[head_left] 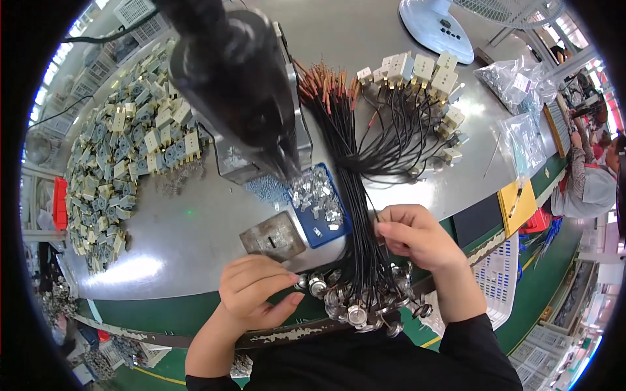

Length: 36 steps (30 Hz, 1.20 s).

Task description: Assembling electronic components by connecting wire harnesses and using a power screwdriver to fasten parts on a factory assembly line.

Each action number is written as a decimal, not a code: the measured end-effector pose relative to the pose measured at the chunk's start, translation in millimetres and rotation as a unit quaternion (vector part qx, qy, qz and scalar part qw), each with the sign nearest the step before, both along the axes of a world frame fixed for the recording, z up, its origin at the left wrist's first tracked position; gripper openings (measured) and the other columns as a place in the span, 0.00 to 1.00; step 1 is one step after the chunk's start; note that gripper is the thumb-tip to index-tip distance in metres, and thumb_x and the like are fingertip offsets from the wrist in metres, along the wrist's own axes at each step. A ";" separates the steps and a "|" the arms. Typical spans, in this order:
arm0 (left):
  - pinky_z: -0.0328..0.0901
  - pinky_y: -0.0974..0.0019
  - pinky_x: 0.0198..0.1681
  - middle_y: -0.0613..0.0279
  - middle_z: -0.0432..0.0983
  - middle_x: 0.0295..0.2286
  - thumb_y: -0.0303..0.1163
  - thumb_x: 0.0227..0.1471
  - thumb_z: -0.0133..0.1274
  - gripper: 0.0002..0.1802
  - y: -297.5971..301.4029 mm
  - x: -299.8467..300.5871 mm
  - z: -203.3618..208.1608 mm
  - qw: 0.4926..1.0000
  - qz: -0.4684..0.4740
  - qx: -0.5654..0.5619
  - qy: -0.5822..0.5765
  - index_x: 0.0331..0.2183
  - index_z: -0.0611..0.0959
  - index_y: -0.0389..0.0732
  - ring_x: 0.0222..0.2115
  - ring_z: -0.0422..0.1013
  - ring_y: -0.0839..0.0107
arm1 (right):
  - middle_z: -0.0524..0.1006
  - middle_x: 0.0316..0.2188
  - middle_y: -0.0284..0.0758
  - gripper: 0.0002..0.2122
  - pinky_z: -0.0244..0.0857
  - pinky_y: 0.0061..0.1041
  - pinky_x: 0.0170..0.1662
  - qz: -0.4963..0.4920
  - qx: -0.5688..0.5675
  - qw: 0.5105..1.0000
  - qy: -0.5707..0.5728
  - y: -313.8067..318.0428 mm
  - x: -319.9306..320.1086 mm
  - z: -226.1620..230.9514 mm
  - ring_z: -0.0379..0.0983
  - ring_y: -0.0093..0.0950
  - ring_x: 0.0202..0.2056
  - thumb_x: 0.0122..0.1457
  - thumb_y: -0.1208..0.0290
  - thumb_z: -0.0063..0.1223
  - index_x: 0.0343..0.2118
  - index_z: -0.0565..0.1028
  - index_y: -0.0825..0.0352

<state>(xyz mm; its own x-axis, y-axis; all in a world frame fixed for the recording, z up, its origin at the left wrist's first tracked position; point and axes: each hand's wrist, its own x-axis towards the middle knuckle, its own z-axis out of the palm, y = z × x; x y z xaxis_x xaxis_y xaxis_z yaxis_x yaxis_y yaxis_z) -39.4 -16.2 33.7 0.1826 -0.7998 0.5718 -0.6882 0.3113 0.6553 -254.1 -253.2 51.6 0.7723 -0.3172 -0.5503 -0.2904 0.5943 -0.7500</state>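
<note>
A thick bundle of black cables runs over the table toward me, with bare reddish-brown ends at the far side. Round silver metal fittings hang at the bundle's near end over the table edge. My right hand pinches one black cable at the bundle's right side. My left hand is beside the fittings, thumb and index finger apart, fingertips close to one small round fitting. Between the hands and a dark press-like machine lie a blue tray of small metal clips and a flat metal block.
A large heap of grey and cream plug-like parts covers the left side. Cables fitted with cream blocks lie at the far right. Beyond are a fan base, plastic bags and a yellow pad. Another person sits far right.
</note>
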 end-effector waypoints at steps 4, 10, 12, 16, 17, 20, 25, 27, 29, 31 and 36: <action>0.76 0.59 0.35 0.57 0.84 0.29 0.34 0.49 0.69 0.12 -7.7 -20.1 15.7 0.993 -0.066 0.047 0.089 0.35 0.88 0.38 0.28 0.81 0.58 | 0.65 0.20 0.22 0.13 0.48 0.19 0.25 0.092 -0.087 0.991 -0.050 9.6 -27.1 8.4 0.54 0.13 0.22 0.64 0.75 0.62 0.25 0.70 0.67; 0.69 0.48 0.59 0.60 0.83 0.44 0.45 0.48 0.71 0.24 -39.7 -63.4 40.6 0.976 -0.204 0.075 0.014 0.42 0.87 0.41 0.48 0.78 0.58 | 0.70 0.18 0.24 0.12 0.54 0.19 0.23 0.237 -0.251 0.939 -0.001 7.1 -40.9 31.7 0.62 0.12 0.21 0.68 0.72 0.59 0.27 0.75 0.70; 0.65 0.45 0.64 0.61 0.82 0.47 0.48 0.48 0.71 0.26 -42.8 -72.6 40.8 0.970 -0.226 0.089 -0.012 0.44 0.86 0.41 0.52 0.76 0.58 | 0.71 0.15 0.27 0.17 0.57 0.18 0.21 0.177 -0.148 0.973 0.030 6.6 -48.5 36.6 0.65 0.15 0.17 0.73 0.64 0.51 0.28 0.77 0.70; 0.60 0.42 0.67 0.62 0.80 0.40 0.56 0.47 0.69 0.29 -38.4 -81.8 32.0 0.963 -0.214 0.135 -0.097 0.42 0.85 0.42 0.49 0.76 0.61 | 0.69 0.15 0.26 0.18 0.54 0.17 0.21 0.104 -0.084 0.991 0.006 14.9 -56.2 29.0 0.62 0.14 0.16 0.74 0.61 0.50 0.29 0.77 0.70; 0.61 0.42 0.66 0.62 0.80 0.39 0.56 0.47 0.69 0.29 -35.2 -80.0 31.0 0.956 -0.229 0.149 -0.102 0.40 0.85 0.42 0.48 0.76 0.62 | 0.68 0.15 0.24 0.18 0.53 0.17 0.22 0.095 -0.088 0.992 0.008 18.3 -56.6 28.4 0.61 0.13 0.17 0.75 0.62 0.49 0.29 0.77 0.69; 0.61 0.44 0.66 0.64 0.81 0.37 0.56 0.46 0.70 0.28 -30.8 -79.7 30.4 0.950 -0.244 0.163 -0.108 0.37 0.83 0.42 0.46 0.77 0.64 | 0.69 0.16 0.25 0.17 0.51 0.16 0.21 0.086 -0.116 0.989 -0.007 20.4 -57.3 24.0 0.60 0.13 0.17 0.72 0.62 0.53 0.29 0.76 0.70; 0.61 0.42 0.66 0.56 0.79 0.45 0.53 0.46 0.71 0.34 -34.7 -93.5 34.7 0.967 -0.159 0.166 -0.112 0.45 0.84 0.35 0.48 0.77 0.60 | 0.67 0.19 0.22 0.10 0.51 0.16 0.25 0.133 -0.188 0.973 -0.021 33.1 -52.8 32.0 0.58 0.11 0.21 0.69 0.70 0.59 0.31 0.74 0.68; 0.61 0.43 0.67 0.54 0.78 0.47 0.53 0.46 0.71 0.37 -36.3 -92.4 34.2 0.969 -0.160 0.157 -0.101 0.48 0.83 0.33 0.49 0.76 0.58 | 0.66 0.22 0.21 0.09 0.51 0.16 0.28 0.148 -0.216 0.965 -0.014 32.0 -52.7 35.9 0.58 0.10 0.24 0.65 0.75 0.63 0.32 0.72 0.68; 0.61 0.43 0.67 0.52 0.77 0.48 0.52 0.46 0.71 0.39 -36.0 -94.1 31.3 0.972 -0.161 0.147 -0.088 0.50 0.82 0.31 0.50 0.75 0.55 | 0.67 0.24 0.21 0.10 0.51 0.16 0.28 0.134 -0.219 0.966 -0.019 35.1 -53.1 29.3 0.58 0.10 0.25 0.64 0.74 0.63 0.31 0.71 0.67; 0.60 0.45 0.68 0.52 0.77 0.48 0.52 0.45 0.71 0.40 -35.1 -98.4 25.8 0.972 -0.160 0.153 -0.082 0.50 0.82 0.31 0.53 0.73 0.53 | 0.67 0.25 0.21 0.12 0.51 0.16 0.28 0.121 -0.222 0.967 -0.021 35.8 -54.8 29.9 0.57 0.10 0.26 0.63 0.74 0.64 0.30 0.70 0.67; 0.62 0.52 0.64 0.56 0.77 0.45 0.52 0.42 0.72 0.36 -35.7 -99.4 25.0 0.979 -0.141 0.126 -0.070 0.45 0.84 0.34 0.50 0.73 0.58 | 0.65 0.27 0.22 0.21 0.49 0.16 0.31 0.113 -0.190 0.974 0.038 28.7 -52.7 52.3 0.54 0.12 0.28 0.48 0.76 0.75 0.30 0.66 0.63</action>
